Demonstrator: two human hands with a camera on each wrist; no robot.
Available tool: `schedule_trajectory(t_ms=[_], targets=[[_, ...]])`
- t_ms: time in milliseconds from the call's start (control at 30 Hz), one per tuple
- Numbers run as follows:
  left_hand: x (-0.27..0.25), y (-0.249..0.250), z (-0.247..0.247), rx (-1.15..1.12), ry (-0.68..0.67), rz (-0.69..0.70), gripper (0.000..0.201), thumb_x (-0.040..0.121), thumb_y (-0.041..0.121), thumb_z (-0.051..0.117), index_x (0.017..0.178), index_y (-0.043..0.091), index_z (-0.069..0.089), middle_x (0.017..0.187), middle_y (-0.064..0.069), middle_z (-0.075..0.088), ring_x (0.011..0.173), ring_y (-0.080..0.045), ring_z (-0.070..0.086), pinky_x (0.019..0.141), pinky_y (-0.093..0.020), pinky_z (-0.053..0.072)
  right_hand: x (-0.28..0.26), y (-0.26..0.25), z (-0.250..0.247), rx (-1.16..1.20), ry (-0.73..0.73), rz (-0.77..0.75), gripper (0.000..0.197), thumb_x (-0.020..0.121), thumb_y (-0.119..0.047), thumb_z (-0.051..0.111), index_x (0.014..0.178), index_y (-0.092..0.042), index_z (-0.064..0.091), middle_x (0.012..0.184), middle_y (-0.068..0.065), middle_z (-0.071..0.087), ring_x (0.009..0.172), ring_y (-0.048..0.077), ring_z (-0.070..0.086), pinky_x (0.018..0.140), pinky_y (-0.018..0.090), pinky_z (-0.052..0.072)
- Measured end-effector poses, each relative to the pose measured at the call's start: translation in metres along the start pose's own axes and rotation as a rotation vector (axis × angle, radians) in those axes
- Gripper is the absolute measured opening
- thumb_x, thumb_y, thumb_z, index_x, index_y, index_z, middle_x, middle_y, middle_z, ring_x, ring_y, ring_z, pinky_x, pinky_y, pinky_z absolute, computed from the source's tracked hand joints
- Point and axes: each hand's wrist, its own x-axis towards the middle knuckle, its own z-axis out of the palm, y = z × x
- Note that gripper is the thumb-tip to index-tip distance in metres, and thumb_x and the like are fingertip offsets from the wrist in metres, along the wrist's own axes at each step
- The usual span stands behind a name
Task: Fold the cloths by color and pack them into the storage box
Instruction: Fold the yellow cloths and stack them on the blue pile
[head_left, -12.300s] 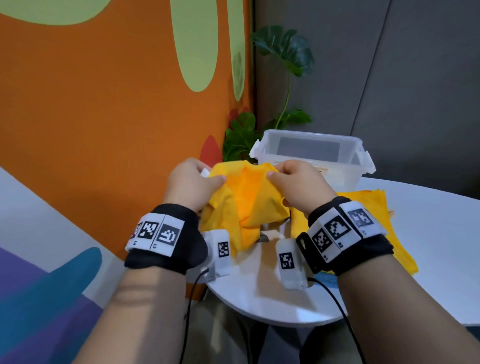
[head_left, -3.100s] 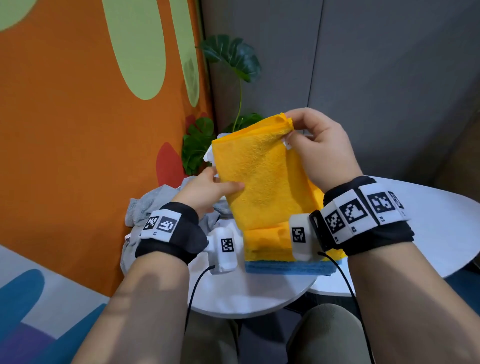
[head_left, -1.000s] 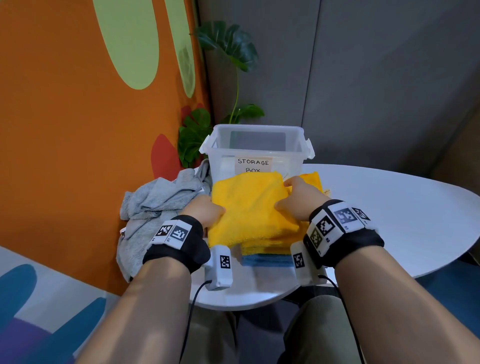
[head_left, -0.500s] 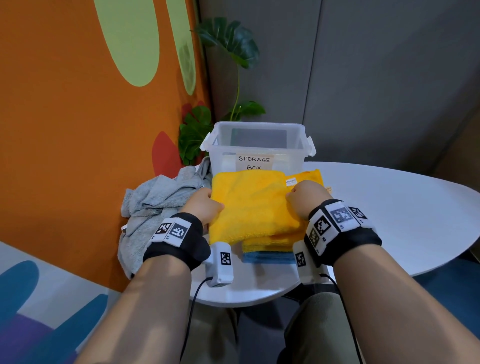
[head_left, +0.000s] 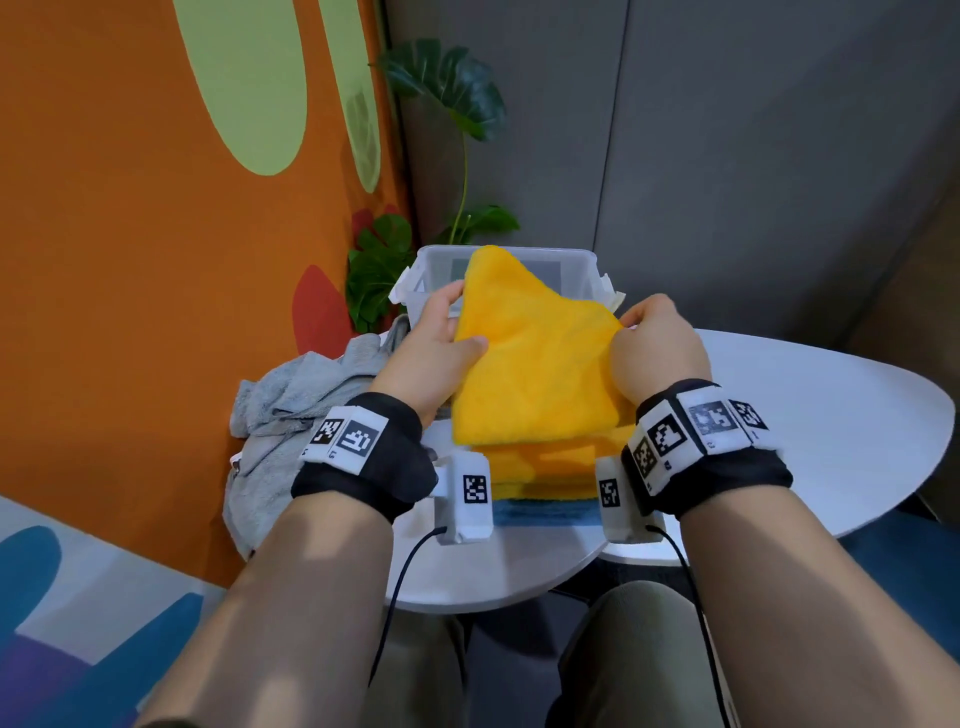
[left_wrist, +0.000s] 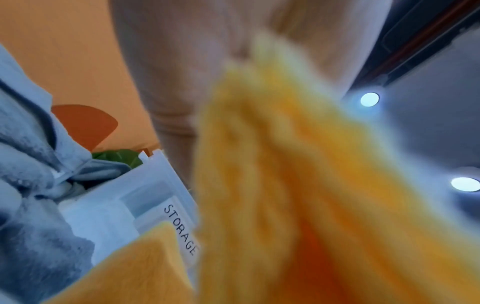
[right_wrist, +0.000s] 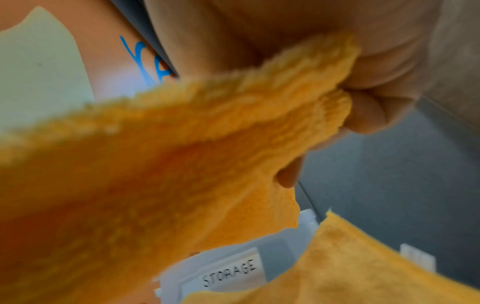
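both hands are holding a folded, fluffy yellow microfibre cloth above the round white table, its far corner tilting up in front of the clear plastic storage box. the left hand is gripping the cloth's left edge, thumb lying on top and fingers tucked beneath. the right hand is pinching the right edge; in the right wrist view its curled fingers are pressing the fabric against the thumb. under the lifted cloth, more folded yellow cloths are lying stacked on a folded blue cloth, just in front of the box. the box is standing at the table's far side, its paper label reading "storage" in the wrist views. a crumpled pile of grey cloths is lying at the table's left edge, beside the box. a green leafy plant is standing behind, against the orange patterned wall.
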Motion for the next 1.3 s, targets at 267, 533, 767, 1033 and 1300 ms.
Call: schedule_trajectory(t_ms=[267,533,767,1033,1300], targets=[[-0.005,-0.035,0.011,0.193,-0.036,-0.388,0.048,0.090,0.002,0.059,0.134,0.014,0.043,0.117,-0.016,0.061,0.102,-0.031,0.064,0.084,-0.050,0.056,0.002,0.032,0.014,-0.340,-0.300,0.174,0.025,0.092,-0.014,0.050,0.115,-0.003,0.050,0.115,0.015,0.059,0.093,0.030,0.055,0.071,0.031,0.040],[0.005,-0.034,0.006,0.383,0.139,-0.137,0.039,0.089,0.011,0.061,0.126,0.019,0.051,0.100,-0.013,0.059,0.080,-0.022,0.058,0.073,-0.041,0.058,0.010,0.034,0.018,-0.314,-0.255,0.098,0.022,0.090,-0.013,0.048,0.110,-0.010,0.056,0.108,0.012,0.061,0.088,0.027,0.053,0.068,0.030,0.039],[0.003,-0.041,0.007,0.408,0.097,-0.264,0.042,0.089,0.008,0.061,0.128,0.020,0.048,0.112,-0.009,0.057,0.095,-0.028,0.063,0.065,-0.036,0.058,0.007,0.034,0.014,-0.460,-0.341,0.144,0.018,0.090,-0.024,0.051,0.097,-0.008,0.059,0.098,0.010,0.057,0.083,0.026,0.052,0.071,0.031,0.040],[0.009,-0.037,0.010,0.388,0.116,-0.208,0.046,0.087,0.018,0.068,0.129,0.019,0.049,0.117,-0.012,0.058,0.098,-0.028,0.062,0.075,-0.039,0.058,0.012,0.028,0.000,-0.311,-0.242,0.170,0.028,0.094,-0.017,0.043,0.067,-0.009,0.042,0.068,0.006,0.044,0.063,0.020,0.043,0.057,0.028,0.033],[0.009,-0.049,0.008,0.484,0.057,-0.250,0.056,0.082,0.024,0.073,0.131,0.020,0.047,0.119,-0.012,0.059,0.098,-0.026,0.063,0.071,-0.037,0.059,0.005,0.034,0.001,-0.541,-0.400,0.172,0.035,0.098,-0.017,0.047,0.129,-0.001,0.048,0.134,0.017,0.050,0.123,0.031,0.048,0.103,0.038,0.038]])
